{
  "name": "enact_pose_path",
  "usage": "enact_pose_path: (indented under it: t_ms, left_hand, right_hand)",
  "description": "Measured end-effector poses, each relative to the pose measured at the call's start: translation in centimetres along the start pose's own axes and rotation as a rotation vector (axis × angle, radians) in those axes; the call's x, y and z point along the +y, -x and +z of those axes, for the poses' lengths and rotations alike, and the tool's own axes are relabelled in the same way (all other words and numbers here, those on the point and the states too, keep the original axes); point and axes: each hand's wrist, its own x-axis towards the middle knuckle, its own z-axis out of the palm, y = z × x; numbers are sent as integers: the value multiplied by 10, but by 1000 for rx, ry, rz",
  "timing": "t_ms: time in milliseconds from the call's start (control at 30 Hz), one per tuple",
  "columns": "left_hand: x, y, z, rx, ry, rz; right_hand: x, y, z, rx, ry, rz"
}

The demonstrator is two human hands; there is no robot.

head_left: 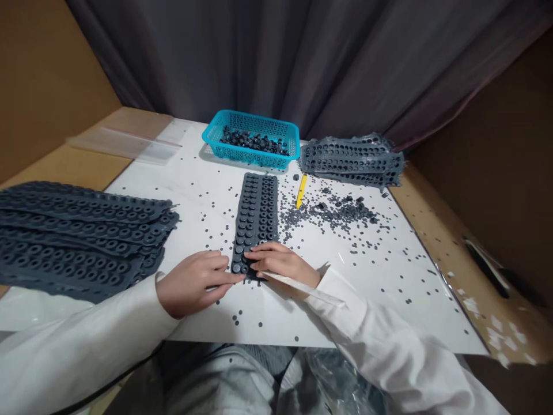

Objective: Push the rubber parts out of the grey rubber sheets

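Lying on the worktop (pixel 207 327), a dark-grey round-studded strip (pixel 260 210) points its long axis toward the blue basket (pixel 242 154) — left hand (pixel 195 283) and right hand (pixel 286 266) at its near end, cannot tell if fingers clamp it

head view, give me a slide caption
Left hand and right hand at the near end of a dark gray studded sheet, blue perforated basket beyond.

Studded sheet (pixel 258 207): lay on the white surface (pixel 207 320).
Left hand (pixel 199 283): had a fingertip at the sheet's near end.
Right hand (pixel 285 264): rested on that end, a pale strip (pixel 317 294) slanting along its wrist.
Blue basket (pixel 248 157): stood just beyond the sheet, holding dark pieces (pixel 254 141).
Yellow stick (pixel 301 191): lay right of the sheet.
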Motion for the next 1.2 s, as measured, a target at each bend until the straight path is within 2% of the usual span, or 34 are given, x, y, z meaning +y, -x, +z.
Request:
enact_pose_path:
  t_ms: [133, 233, 367, 467, 633, 800, 867, 1000, 1100, 1200]
  left_hand:
    - [1, 0, 0, -15, -5, -8]
    - [2, 0, 0, -30, -1, -14]
    - [2, -1, 0, -3, 9, -9]
    - [3, -1, 0, 16, -3, 5]
    - [3, -2, -2, 24, -15, 7]
    - [3, -2, -1, 9, -9, 1]
    - [3, -2, -1, 3, -1, -1]
    - [3, -2, -1, -1, 12, -1]
    - [3, -2, -1, -8, 24, -3]
    - [2, -2, -1, -11, 34, -13]
  right_hand:
    - [0, -1, -3, -83, 216, -99]
    - [0, -4, -7, -59, 283, -56]
    - [3, -6, -8, 76, 97, 88]
    - [3, -6, -6, 42, -33, 95]
    - [2, -7, -4, 11, -7, 69]
    - [8, -8, -7, -66, 190, -10]
    - [11, -10, -11, -35, 221, 16]
    - [15, -14, -15, 100, 71, 111]
    - [14, -15, -14, 43, -59, 107]
    - [12, -14, -11, -8, -68, 109]
